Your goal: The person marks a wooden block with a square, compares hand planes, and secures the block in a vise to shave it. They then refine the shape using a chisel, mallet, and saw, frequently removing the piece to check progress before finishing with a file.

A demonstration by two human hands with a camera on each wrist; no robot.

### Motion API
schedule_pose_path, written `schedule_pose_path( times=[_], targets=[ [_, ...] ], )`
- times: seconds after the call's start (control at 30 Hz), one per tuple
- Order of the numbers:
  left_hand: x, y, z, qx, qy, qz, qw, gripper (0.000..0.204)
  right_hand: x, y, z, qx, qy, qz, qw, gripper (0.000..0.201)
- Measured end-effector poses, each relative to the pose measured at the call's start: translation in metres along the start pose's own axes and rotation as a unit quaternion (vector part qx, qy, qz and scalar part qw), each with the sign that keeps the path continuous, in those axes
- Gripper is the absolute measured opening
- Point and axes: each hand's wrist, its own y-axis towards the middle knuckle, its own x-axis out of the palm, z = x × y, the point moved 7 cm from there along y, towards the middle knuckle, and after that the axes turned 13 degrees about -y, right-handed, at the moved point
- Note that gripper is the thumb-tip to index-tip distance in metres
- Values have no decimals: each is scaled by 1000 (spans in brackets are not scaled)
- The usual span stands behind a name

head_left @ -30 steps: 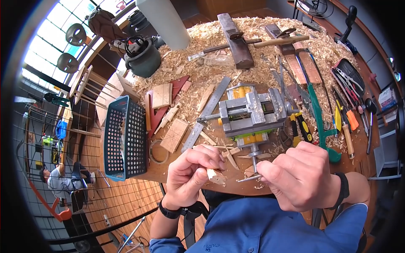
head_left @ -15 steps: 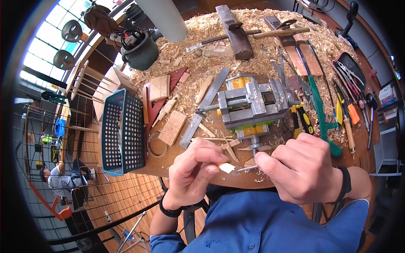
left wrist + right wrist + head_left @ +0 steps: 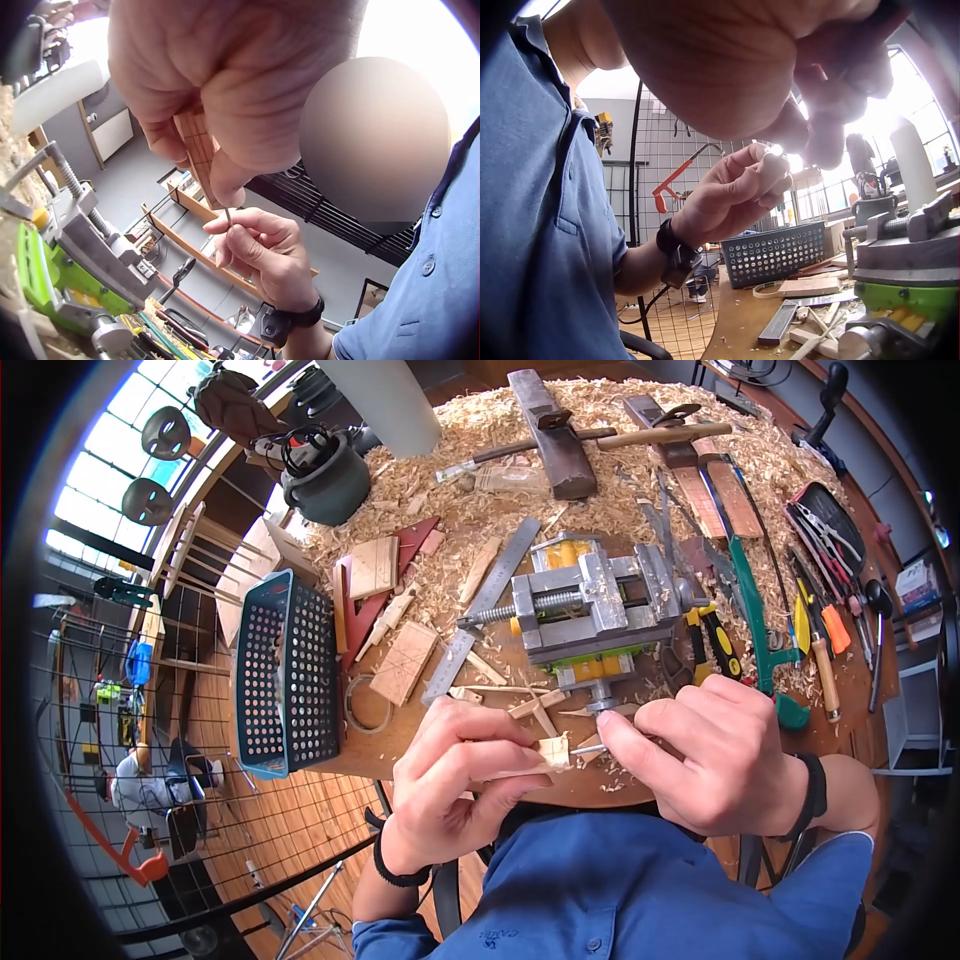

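My left hand [image 3: 462, 785] pinches a small pale wood piece [image 3: 553, 751] between thumb and fingers. In the left wrist view the same wood piece [image 3: 199, 154] shows pencil-like lines along its face. My right hand [image 3: 705, 760] has its fingers curled round a thin metal tool [image 3: 590, 749], whose tip meets or nearly meets the end of the wood. The tool's handle is hidden inside the hand. In the left wrist view the right hand [image 3: 262, 251] holds the thin shaft [image 3: 229, 217] by the wood's end.
A metal vise [image 3: 600, 605] stands just beyond the hands. Left of it lie a steel ruler [image 3: 505, 575], wood blocks [image 3: 405, 663] and a perforated basket [image 3: 312, 680]. A green-handled saw [image 3: 755, 620], pliers [image 3: 828, 535] and shavings [image 3: 470, 435] lie to the right and behind.
The wood piece has turned from pointing down toward me to lying roughly level, its end now at the tool tip. The left fingers have extended along it; the right hand has shifted slightly.
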Motion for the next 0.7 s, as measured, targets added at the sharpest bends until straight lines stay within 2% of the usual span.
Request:
schedule_pose_path(
  times=[0.07,0.1,0.17,0.2,0.33,0.47,0.53,0.6,0.7],
  targets=[
    [-3,-2,-6,-64,-28,51,996,33,-1,0,0,-5,-3,0,1000,28],
    [-3,-1,-3,-64,-28,52,996,33,-2,0,1,-12,-20,4,1000,29],
    [2,-1,-11,-166,-40,18,985,36,-5,1,0,-21,-37,8,999,31],
    [4,-5,-12,-171,-36,-26,984,39,-4,0,-1,-25,-48,-6,999,32],
    [6,-5,-10,-169,-21,-35,985,35,1,-4,-3,-32,-44,-38,998,33],
    [4,-1,-5,-100,11,-30,994,36,7,-8,-4,-18,-11,-30,999,28],
    [2,0,-4,-77,28,-23,996,37,7,-9,-1,14,36,18,999,21],
    [0,0,-4,-66,28,-15,997,37,5,-8,1,9,39,32,999,19],
    [0,1,-4,-91,21,-13,996,37,0,-6,1,-4,21,46,999,17]
  ],
)
